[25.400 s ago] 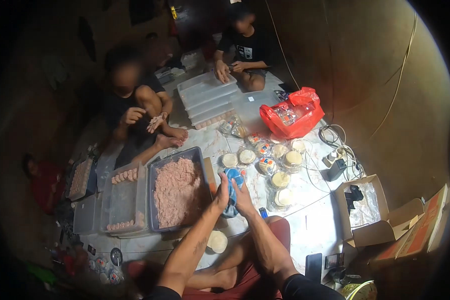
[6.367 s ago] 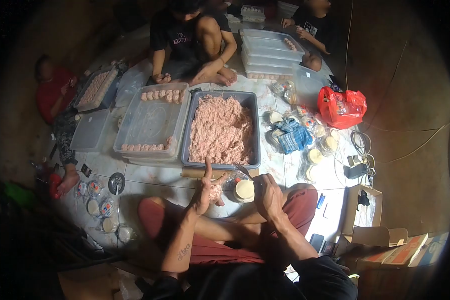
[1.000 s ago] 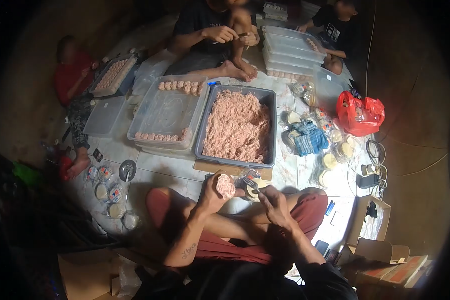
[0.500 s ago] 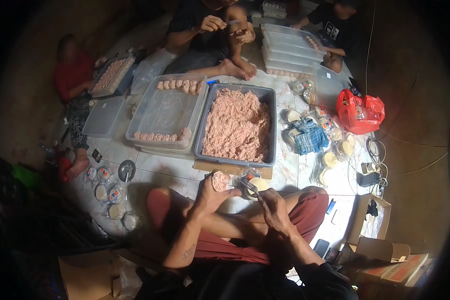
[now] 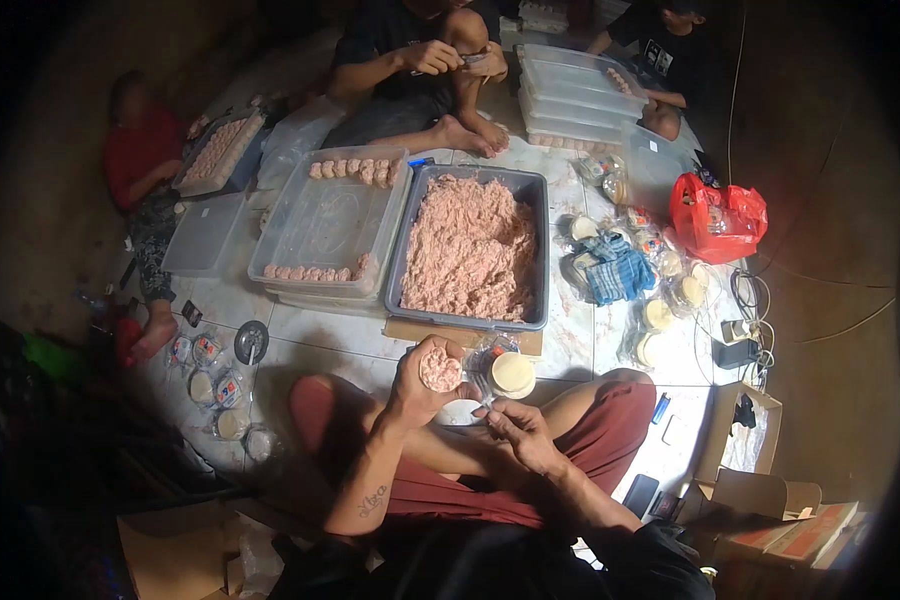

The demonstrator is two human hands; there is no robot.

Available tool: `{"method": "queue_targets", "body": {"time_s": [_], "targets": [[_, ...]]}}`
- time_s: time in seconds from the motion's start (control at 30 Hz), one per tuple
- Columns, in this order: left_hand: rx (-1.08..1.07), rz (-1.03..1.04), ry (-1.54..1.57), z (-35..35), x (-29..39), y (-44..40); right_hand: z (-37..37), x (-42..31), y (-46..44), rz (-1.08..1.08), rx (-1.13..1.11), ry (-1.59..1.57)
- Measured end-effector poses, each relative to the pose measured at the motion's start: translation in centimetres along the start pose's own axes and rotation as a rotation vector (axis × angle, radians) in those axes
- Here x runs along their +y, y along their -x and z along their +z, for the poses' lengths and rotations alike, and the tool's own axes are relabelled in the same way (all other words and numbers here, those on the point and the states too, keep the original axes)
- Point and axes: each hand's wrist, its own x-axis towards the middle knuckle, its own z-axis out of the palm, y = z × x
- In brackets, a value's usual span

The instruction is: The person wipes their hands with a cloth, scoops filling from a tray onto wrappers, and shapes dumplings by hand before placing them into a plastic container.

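My left hand (image 5: pixel 420 398) is wrapped round a dumpling (image 5: pixel 440 369), a pale round wrapper filled with pink minced meat that faces up. My right hand (image 5: pixel 526 436) pinches the handle of a small metal utensil (image 5: pixel 483 404) just right of the dumpling; its head is too blurred to name. Beyond my right fingers lies a stack of round cream-coloured wrappers (image 5: pixel 513 374) on clear plastic. Ahead of both hands stands a grey tub (image 5: pixel 468 322) heaped with pink minced meat (image 5: pixel 465 250).
Left of the tub, a clear plastic box (image 5: pixel 325 225) holds rows of filled dumplings. Packs of wrappers (image 5: pixel 658 315), a blue cloth (image 5: pixel 620 270) and a red bag (image 5: pixel 718 220) lie to the right. More packs (image 5: pixel 205 385) sit at left. Other people work around the tiled floor.
My right hand has moved left and slightly down with the utensil, uncovering the wrapper stack. My left hand has turned the dumpling's filling more toward me. The person opposite has lowered their hands.
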Motion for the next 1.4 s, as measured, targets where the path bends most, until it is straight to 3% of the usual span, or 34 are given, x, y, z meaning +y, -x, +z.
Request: {"method": "queue_targets", "body": {"time_s": [0.07, 0.1, 0.17, 0.2, 0.33, 0.4, 0.43, 0.57, 0.73, 0.77, 0.8, 0.83, 0.87, 0.93, 1.0, 1.07, 1.1, 1.2, 1.23, 1.4], "targets": [[-0.023, -0.039, 0.213, 1.0, -1.2, 0.5, 0.9, -0.3, -0.5, -0.165, 0.072, 0.213], [-0.088, 0.041, 0.036, 1.4, -1.3, 0.9, 1.1, -0.8, -0.8, -0.164, 0.073, 0.214], [0.034, 0.002, 0.015, 2.6, -2.2, 1.3, 1.3, -2.1, -1.3, -0.531, 0.165, 0.656], [0.139, -0.008, -0.063, 2.6, -2.4, 1.1, 1.2, -2.6, -1.1, -0.533, 0.162, 0.656], [0.11, -0.092, 0.07, 0.2, -0.2, 0.2, -0.4, -3.4, 0.4, -0.361, 0.345, 0.71], [0.17, -0.12, -0.026, 0.1, 1.7, 0.2, -1.1, -2.1, 1.0, -0.124, 0.294, 0.424], [0.065, -0.116, -0.012, -0.1, 1.0, 0.2, -1.1, -1.4, 1.2, -0.011, 0.255, 0.248], [-0.002, -0.078, -0.06, -0.1, 0.8, 0.2, 0.7, -1.7, 1.5, 0.035, 0.109, -0.026], [0.052, -0.165, 0.214, 1.1, -1.0, 0.2, 1.8, -0.6, -0.3, -0.124, 0.093, 0.143], [0.06, -0.002, -0.13, 1.8, 0.2, 0.2, 2.3, -0.7, -1.0, -0.318, 0.171, 0.33], [0.098, 0.153, -0.258, 2.6, -0.5, 0.1, 2.7, -0.5, -1.3, -0.507, 0.247, 0.519], [0.137, 0.062, -0.278, 3.0, -1.0, 0.3, 2.4, 0.5, -1.9, -0.654, 0.283, 0.634], [0.178, -0.023, -0.301, 3.1, -1.1, 0.2, 2.3, -0.6, -1.7, -0.66, 0.279, 0.636], [0.201, -0.004, -0.3, 2.1, -0.4, -0.1, 1.7, -3.2, -0.5, -0.301, 0.242, 0.982], [0.219, 0.014, -0.297, 0.3, -0.1, -0.5, 0.4, -4.3, 0.3, -0.436, 0.347, 0.91], [-0.014, -0.15, -0.314, -1.5, -0.3, -0.1, 1.1, -7.4, 1.8, -0.308, 0.421, 0.849], [-0.033, -0.216, -0.297, -1.5, -0.3, -0.1, 1.4, -8.0, 2.0, -0.297, 0.422, 0.851], [-0.005, -0.059, -0.365, -0.3, 0.3, -0.6, 2.3, -8.8, 1.6, -0.423, 0.361, 0.895], [0.073, 0.186, -0.399, 0.1, -1.7, -1.0, 2.4, -8.6, 1.3, -0.428, 0.342, 0.895], [0.048, -0.013, -0.532, 1.1, -0.2, -0.6, 3.1, -7.9, 0.3, -0.451, 0.314, 0.875]]}}
